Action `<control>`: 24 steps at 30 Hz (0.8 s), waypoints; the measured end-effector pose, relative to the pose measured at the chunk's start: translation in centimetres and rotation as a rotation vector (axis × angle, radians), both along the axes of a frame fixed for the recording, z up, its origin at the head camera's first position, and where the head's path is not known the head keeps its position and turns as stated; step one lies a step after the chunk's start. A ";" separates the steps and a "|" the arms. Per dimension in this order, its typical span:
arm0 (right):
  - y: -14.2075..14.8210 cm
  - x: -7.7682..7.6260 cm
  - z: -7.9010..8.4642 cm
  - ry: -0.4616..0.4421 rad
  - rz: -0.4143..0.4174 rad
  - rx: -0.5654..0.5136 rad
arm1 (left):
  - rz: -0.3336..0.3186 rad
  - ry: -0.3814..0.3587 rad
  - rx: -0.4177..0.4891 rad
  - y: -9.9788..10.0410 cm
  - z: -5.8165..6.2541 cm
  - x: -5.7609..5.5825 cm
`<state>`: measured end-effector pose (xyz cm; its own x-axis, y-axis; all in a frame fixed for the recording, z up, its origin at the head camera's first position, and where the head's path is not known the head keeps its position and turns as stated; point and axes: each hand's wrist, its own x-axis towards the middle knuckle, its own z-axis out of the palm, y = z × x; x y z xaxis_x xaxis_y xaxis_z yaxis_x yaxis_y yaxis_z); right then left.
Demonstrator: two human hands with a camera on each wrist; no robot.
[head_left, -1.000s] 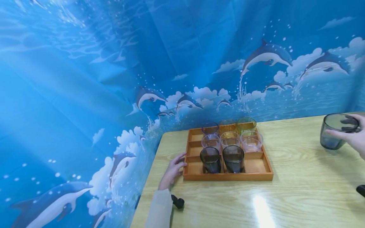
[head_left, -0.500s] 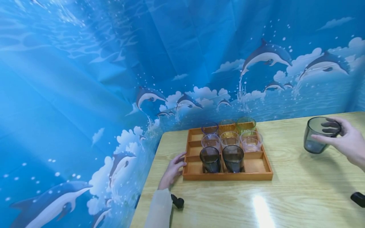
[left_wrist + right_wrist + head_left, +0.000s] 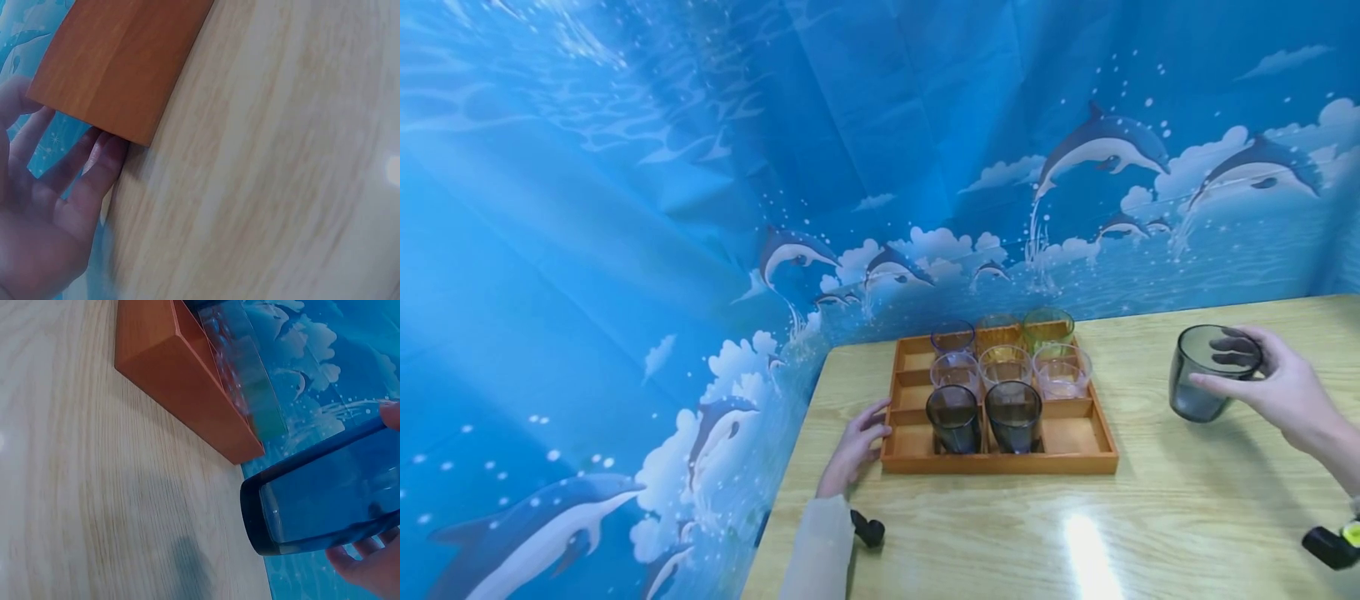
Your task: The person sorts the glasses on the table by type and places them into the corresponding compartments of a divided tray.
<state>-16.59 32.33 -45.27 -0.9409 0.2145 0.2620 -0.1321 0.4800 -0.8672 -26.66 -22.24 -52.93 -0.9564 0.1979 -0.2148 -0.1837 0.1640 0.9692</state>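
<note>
My right hand [image 3: 1285, 387] grips a smoky grey drinking glass [image 3: 1198, 400], fingers and thumb on opposite sides near its rim. The glass is tilted slightly and held above the table, right of a wooden divided tray [image 3: 1000, 465]. In the right wrist view the glass [image 3: 325, 494] shows its thick base. My left hand [image 3: 855, 446] touches the tray's left side with its fingertips; the left wrist view shows the fingers [image 3: 94, 175] against the tray's end wall. Two dark glasses, one of them a front-middle glass [image 3: 1013, 421], stand in the tray's front row. The front-right compartment shows bare wood.
Behind the dark glasses stand clear glasses, such as a pinkish one [image 3: 1062, 375], and at the back coloured ones, including a green glass [image 3: 1048, 329]. A blue dolphin-print sheet [image 3: 925, 167] hangs behind and left of the pale wooden table [image 3: 985, 533].
My right hand has carried the grey glass leftward and a little nearer, toward the tray, from the right edge of view. The left hand and tray have stayed in place.
</note>
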 end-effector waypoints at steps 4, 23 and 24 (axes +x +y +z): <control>-0.9 0.3 0.2 0.016 0.042 -0.024 | 0.004 -0.001 -0.002 0.0 0.0 0.0; -5.1 0.2 1.3 0.046 0.206 -0.089 | -0.004 0.021 -0.007 0.1 -0.3 -0.1; -5.5 0.0 1.3 0.046 0.205 -0.092 | -0.002 0.022 -0.010 0.1 -0.2 -0.1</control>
<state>-16.57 26.87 -43.95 -0.9548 0.0448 0.2937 -0.2592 0.3579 -0.8971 -26.75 -22.17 -53.17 -0.9604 0.1981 -0.1960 -0.1624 0.1738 0.9713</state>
